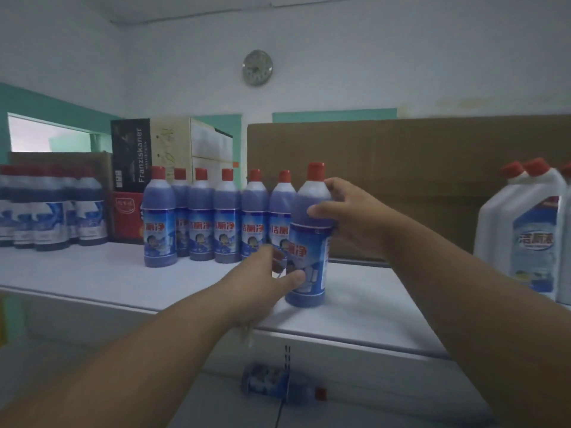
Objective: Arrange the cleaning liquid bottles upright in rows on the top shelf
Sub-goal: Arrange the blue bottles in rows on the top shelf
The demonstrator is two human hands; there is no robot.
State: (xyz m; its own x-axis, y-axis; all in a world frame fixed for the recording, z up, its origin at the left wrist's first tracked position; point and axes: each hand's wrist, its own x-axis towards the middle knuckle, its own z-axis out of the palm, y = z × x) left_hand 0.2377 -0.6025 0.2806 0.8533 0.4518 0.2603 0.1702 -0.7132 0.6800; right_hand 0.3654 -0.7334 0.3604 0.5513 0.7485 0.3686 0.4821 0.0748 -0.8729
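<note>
storeroom | stocked shelf (92, 273) | bottle rows (213, 217) | cardboard boxes (401, 168)

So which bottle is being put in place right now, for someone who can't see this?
Find the white top shelf with a row of purple bottles before the brown cardboard. At that row's right end, nearer the front edge, stands the held bottle. Only this one has both hands on it: right hand high, left hand low.

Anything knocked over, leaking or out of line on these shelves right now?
One bottle lies on its side on the lower shelf, red cap pointing right, while the others stand upright. The held bottle, gripped by the left hand and right hand, sits forward of the row. No spill visible.
</note>
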